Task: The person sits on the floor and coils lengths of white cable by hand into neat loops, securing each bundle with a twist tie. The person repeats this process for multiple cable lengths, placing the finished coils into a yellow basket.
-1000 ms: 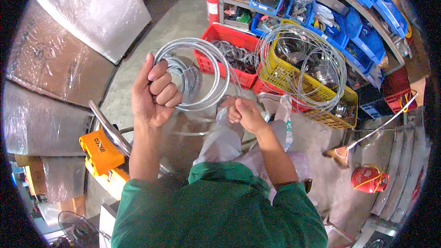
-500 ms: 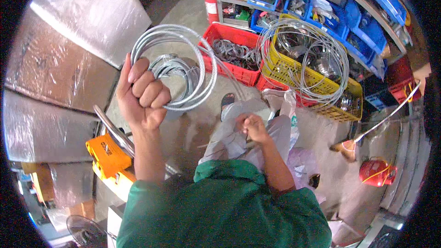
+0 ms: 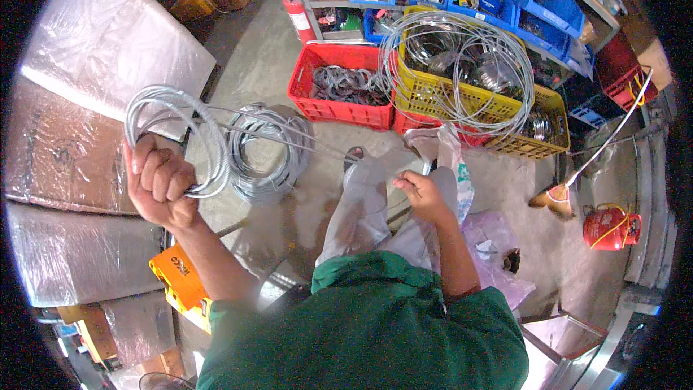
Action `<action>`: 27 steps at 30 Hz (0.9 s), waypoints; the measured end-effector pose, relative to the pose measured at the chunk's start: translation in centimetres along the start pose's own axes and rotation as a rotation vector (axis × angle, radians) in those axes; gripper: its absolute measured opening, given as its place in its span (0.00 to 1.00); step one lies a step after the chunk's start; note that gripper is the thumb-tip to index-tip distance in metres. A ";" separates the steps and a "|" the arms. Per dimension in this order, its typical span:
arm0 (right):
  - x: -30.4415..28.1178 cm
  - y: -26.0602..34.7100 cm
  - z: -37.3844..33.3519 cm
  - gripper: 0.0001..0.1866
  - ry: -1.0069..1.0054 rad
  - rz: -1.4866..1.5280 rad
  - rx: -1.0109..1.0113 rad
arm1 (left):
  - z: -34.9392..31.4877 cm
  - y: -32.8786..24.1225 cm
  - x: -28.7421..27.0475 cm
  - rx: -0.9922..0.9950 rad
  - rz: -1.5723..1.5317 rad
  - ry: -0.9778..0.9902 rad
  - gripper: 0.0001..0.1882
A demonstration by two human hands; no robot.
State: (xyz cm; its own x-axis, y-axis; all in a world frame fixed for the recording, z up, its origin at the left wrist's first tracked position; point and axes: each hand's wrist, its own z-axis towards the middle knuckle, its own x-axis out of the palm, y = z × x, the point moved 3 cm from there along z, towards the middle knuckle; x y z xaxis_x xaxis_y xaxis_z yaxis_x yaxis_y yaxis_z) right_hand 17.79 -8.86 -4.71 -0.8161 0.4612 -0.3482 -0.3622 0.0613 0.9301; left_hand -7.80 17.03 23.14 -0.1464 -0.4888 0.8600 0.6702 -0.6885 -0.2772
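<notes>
My left hand [image 3: 162, 184], raised on the left, is closed around a coil of grey wire rope [image 3: 222, 166] whose loops stand up above the fist. Two strands stretch from this coil across toward my right, fading from sight near my knee. My right hand [image 3: 422, 193] is held over my lap with thumb and fingers pinched together; what they grip, if anything, I cannot make out. Behind the held coil, a bigger bundle of wire rope [image 3: 249, 184] lies on the floor.
A red crate [image 3: 339, 112] of dark metal pieces and yellow crates [image 3: 462, 97] draped with loose wire loops stand ahead. Blue bins [image 3: 552, 22] fill the shelf behind. Wrapped boxes [image 3: 79, 137] line the left; an orange case [image 3: 173, 274], a broom [image 3: 556, 198] and a red tank [image 3: 610, 227] stand nearby.
My left hand has swung left and nearer to me with the coil, and the strands now stretch out toward the right. My right hand has shifted slightly right.
</notes>
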 end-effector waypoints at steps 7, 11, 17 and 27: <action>-5.4 2.5 1.0 0.13 -0.304 -0.320 -0.059 | -0.4 -2.2 3.5 0.028 0.260 0.194 0.18; -3.5 2.3 2.7 0.14 -0.492 0.537 0.301 | -4.6 6.0 -2.5 0.328 0.288 -0.916 0.16; 2.1 2.0 7.3 0.18 -0.750 1.512 0.412 | -6.2 17.6 -8.2 -0.271 0.059 -0.483 0.24; 7.5 3.9 6.0 0.16 -0.208 1.907 0.393 | -7.6 18.2 -11.1 -0.262 0.389 -0.880 0.25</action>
State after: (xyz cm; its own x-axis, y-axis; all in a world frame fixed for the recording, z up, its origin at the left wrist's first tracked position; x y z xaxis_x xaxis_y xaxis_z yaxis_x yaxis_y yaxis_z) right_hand 12.94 0.20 -3.02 0.1126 0.2301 0.9666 0.9105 -0.4134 -0.0076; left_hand 0.47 5.80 5.30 0.7118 -0.2072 0.6712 0.3594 -0.7135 -0.6015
